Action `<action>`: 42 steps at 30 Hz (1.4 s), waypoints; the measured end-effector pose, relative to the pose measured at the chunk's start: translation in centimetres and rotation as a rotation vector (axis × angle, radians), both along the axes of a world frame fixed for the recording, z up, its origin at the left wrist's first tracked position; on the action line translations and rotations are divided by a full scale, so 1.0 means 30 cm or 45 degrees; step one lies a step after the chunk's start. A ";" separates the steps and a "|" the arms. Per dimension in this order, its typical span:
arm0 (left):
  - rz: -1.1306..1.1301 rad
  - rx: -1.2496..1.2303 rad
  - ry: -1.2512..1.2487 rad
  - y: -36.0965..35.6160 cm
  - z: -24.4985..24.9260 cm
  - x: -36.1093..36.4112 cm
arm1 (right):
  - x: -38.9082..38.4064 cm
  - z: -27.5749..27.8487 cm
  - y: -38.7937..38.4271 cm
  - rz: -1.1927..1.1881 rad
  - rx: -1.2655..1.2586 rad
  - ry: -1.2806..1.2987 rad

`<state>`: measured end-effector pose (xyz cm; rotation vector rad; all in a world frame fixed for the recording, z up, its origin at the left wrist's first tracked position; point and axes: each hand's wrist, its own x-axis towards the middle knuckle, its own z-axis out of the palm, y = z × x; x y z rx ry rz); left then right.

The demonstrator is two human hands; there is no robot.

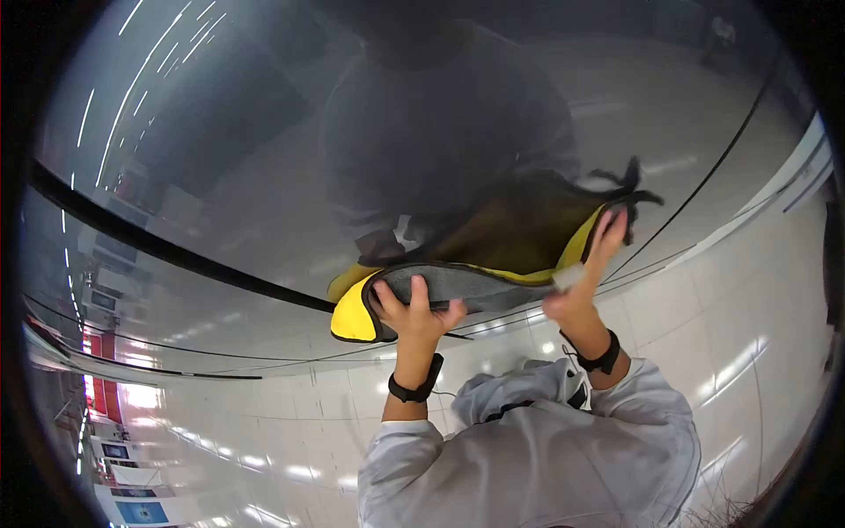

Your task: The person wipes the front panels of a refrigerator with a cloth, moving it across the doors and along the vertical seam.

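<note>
A two-sided cleaning cloth (502,286), grey on one face and yellow on the other with black edging, is stretched between my hands against a dark glossy panel (290,176). My left hand (414,308) grips its left part, fingers spread over the grey face, beside a folded-over yellow corner. Up at the right end, my right hand (590,264) has the cloth at its long, slightly blurred fingers; a pale patch, perhaps a label, shows near the palm. The panel mirrors the cloth and my upper body. Both wrists carry black bands.
A black strip (194,282) crosses the panel from the left and ends near the cloth's yellow corner. Thin dark seams run along the panel's lower edge. Shiny pale floor tiles (687,317) lie below. Posters or screens (141,512) stand at the far lower left.
</note>
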<state>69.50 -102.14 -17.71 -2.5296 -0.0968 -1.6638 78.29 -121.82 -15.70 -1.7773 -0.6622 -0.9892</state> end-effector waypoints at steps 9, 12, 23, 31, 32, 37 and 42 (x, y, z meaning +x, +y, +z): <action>-0.199 -0.065 0.085 -0.069 0.074 0.019 | 0.069 0.098 -0.066 -0.239 0.103 -0.079; -0.125 -0.041 0.002 -0.041 0.087 0.013 | 0.082 0.062 -0.038 -0.471 0.217 -0.279; -0.075 -0.029 -0.084 -0.020 0.100 -0.016 | 0.068 0.032 -0.041 -0.355 -0.009 -0.511; -0.004 0.022 -0.106 0.032 0.117 -0.020 | 0.068 0.078 -0.012 -0.467 -0.168 -0.395; -0.010 0.007 -0.109 0.029 0.139 -0.019 | 0.076 0.103 -0.017 -0.460 -0.163 -0.441; -0.064 0.058 -0.237 0.033 0.234 -0.003 | 0.076 0.182 -0.015 -0.454 -0.153 -0.472; -0.108 -0.003 -0.204 0.049 0.138 -0.004 | 0.073 0.091 -0.006 -0.470 -0.148 -0.459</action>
